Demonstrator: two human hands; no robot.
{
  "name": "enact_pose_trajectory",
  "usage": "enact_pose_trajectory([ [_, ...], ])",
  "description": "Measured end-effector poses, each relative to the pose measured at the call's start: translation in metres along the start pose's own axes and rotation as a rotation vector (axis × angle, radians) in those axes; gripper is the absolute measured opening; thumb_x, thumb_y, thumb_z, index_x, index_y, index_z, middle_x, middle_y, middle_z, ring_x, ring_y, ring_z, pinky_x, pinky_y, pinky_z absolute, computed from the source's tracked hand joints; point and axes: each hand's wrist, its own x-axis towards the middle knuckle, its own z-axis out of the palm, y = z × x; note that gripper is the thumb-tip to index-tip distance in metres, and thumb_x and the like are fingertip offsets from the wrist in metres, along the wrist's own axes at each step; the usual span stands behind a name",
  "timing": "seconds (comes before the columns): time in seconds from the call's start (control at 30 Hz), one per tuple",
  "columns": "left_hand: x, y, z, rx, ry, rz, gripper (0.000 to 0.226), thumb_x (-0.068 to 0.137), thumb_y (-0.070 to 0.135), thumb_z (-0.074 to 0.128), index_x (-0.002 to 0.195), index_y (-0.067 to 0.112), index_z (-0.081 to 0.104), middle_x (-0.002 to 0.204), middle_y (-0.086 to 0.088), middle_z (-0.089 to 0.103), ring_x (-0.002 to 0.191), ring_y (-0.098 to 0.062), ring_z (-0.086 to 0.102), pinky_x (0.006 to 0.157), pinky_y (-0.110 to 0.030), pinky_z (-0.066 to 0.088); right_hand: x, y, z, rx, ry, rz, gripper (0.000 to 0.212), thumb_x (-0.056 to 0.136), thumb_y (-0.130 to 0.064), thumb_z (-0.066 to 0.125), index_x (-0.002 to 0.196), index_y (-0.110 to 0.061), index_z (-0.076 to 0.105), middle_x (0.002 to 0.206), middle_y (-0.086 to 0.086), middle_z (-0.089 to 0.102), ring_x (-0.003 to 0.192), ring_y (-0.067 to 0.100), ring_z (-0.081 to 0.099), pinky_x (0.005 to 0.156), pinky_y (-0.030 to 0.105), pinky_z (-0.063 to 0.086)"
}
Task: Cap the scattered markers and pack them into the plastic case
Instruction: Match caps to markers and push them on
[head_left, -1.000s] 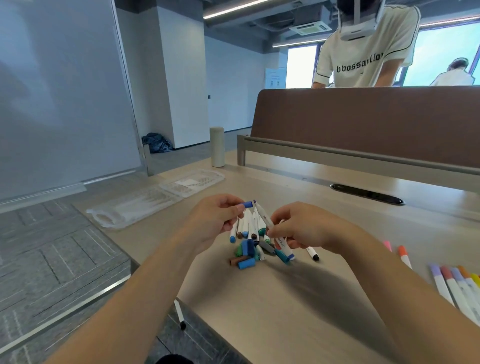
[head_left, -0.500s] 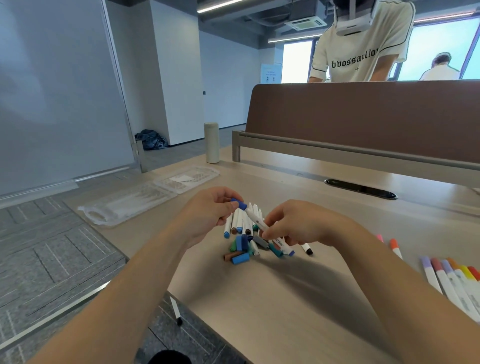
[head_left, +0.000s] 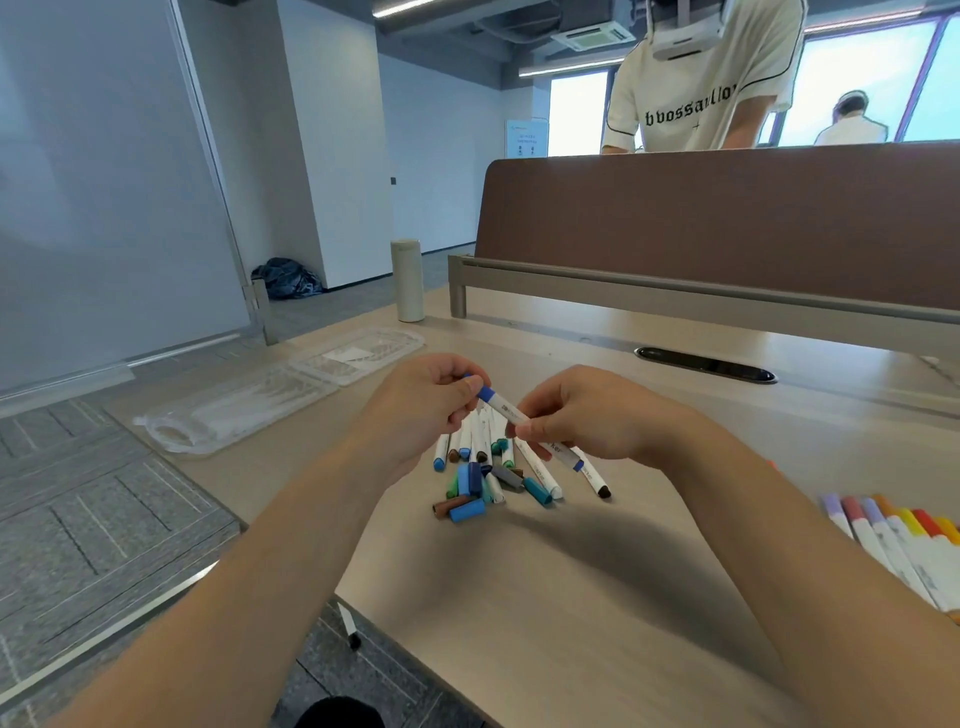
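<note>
Grip | left hand pinches blue cap; right hand pinches white marker

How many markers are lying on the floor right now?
1: a white marker with a dark tip lies on the floor, just off the near edge of the table. More could be hidden under the table or behind the arms.

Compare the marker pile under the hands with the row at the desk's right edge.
The pile is jumbled; the row lies side by side. The pile includes loose caps; the row looks capped. The pile is blue, green, brown; the row purple, orange, red, yellow. Both have white barrels.
</note>
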Motion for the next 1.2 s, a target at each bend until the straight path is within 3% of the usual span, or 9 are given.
enact_pose_trajectory([
  [0.17,0.005,0.000,0.019,-0.030,0.119,-0.028,0.025,0.099,0.009,0.050,0.117,0.018,0.065,0.081,-0.001,0.065,0.069,-0.011,0.054,0.067,-0.025,0.049,0.010,0.011,-0.002,-0.053,0.089,0.069,0.006,0.091,-0.029,0.067,0.095,-0.025,0.069,0.082,-0.003,0.073,0.077,0.012,0.068,0.075,0.030,0.057],
  [0.23,0.003,-0.001,0.025,0.064,0.120,-0.012,0.023,0.099,0.014,0.050,0.115,0.023,0.063,0.087,-0.001,0.066,0.071,-0.012,0.055,0.069,-0.027,0.051,0.017,0.023,0.001,-0.164,0.113,0.172,0.011,0.091,-0.027,0.068,0.093,-0.016,0.069,0.078,-0.001,0.071,0.070,0.013,0.067,0.068,0.026,0.054],
  [0.37,-0.001,-0.004,0.027,0.162,0.086,0.009,0.021,0.099,0.016,0.050,0.099,0.025,0.068,0.083,0.000,0.065,0.066,-0.013,0.050,0.062,-0.028,0.045,0.033,0.045,0.012,-0.323,0.140,0.328,0.011,0.087,-0.022,0.066,0.089,-0.012,0.069,0.087,0.006,0.070,0.078,0.020,0.068,0.074,0.032,0.058],
  [0.47,-0.003,-0.008,0.023,0.262,0.078,0.015,0.017,0.097,0.019,0.053,0.097,0.025,0.069,0.084,0.004,0.066,0.066,-0.011,0.053,0.058,-0.023,0.044,0.036,0.049,0.017,-0.377,0.145,0.363,0.011,0.087,-0.019,0.063,0.083,-0.010,0.067,0.074,0.004,0.063,0.065,0.018,0.058,0.056,0.027,0.046],
  [0.57,-0.005,-0.015,0.018,0.399,0.032,0.008,0.009,0.094,0.023,0.059,0.095,0.024,0.068,0.089,0.006,0.067,0.078,-0.011,0.061,0.066,-0.025,0.050,0.036,0.048,0.022,-0.417,0.160,0.394,0.017,0.088,-0.020,0.063,0.073,-0.012,0.058,0.067,0.002,0.053,0.058,0.015,0.049,0.050,0.025,0.035],
  [0.73,-0.010,-0.023,0.015,0.652,-0.048,0.022,0.007,0.090,0.027,0.067,0.085,0.022,0.065,0.087,0.005,0.064,0.079,-0.010,0.058,0.068,-0.025,0.048,0.038,0.047,0.032,-0.429,0.224,0.358,0.020,0.091,-0.020,0.060,0.072,-0.013,0.057,0.066,0.003,0.053,0.056,0.017,0.049,0.049,0.026,0.035],
  [0.97,-0.015,-0.026,0.013,0.891,-0.116,0.082,0.018,0.082,0.034,0.074,0.089,0.020,0.068,0.092,0.002,0.058,0.083,-0.016,0.056,0.075,-0.033,0.051,0.039,0.038,0.047,-0.445,0.228,0.222,0.006,0.087,-0.018,0.063,0.089,-0.015,0.067,0.086,0.004,0.067,0.077,0.021,0.062,0.062,0.029,0.050],
  [1.13,-0.015,-0.032,0.016,1.043,-0.183,0.160,0.037,0.074,0.050,0.075,0.096,0.021,0.069,0.096,0.001,0.053,0.091,-0.018,0.051,0.080,-0.038,0.051,0.036,0.033,0.051,-0.532,0.174,0.231,0.005,0.081,-0.010,0.065,0.080,-0.013,0.061,0.079,0.005,0.060,0.066,0.020,0.056,0.047,0.025,0.034],
  [1.2,-0.015,-0.034,0.017,1.085,-0.200,0.172,0.042,0.074,0.055,0.074,0.099,0.022,0.068,0.099,0.001,0.053,0.094,-0.018,0.050,0.083,-0.040,0.050,0.035,0.031,0.052,-0.549,0.158,0.246,0.017,0.081,-0.008,0.065,0.072,-0.014,0.053,0.075,0.006,0.056,0.060,0.017,0.050,0.046,0.026,0.031],
])
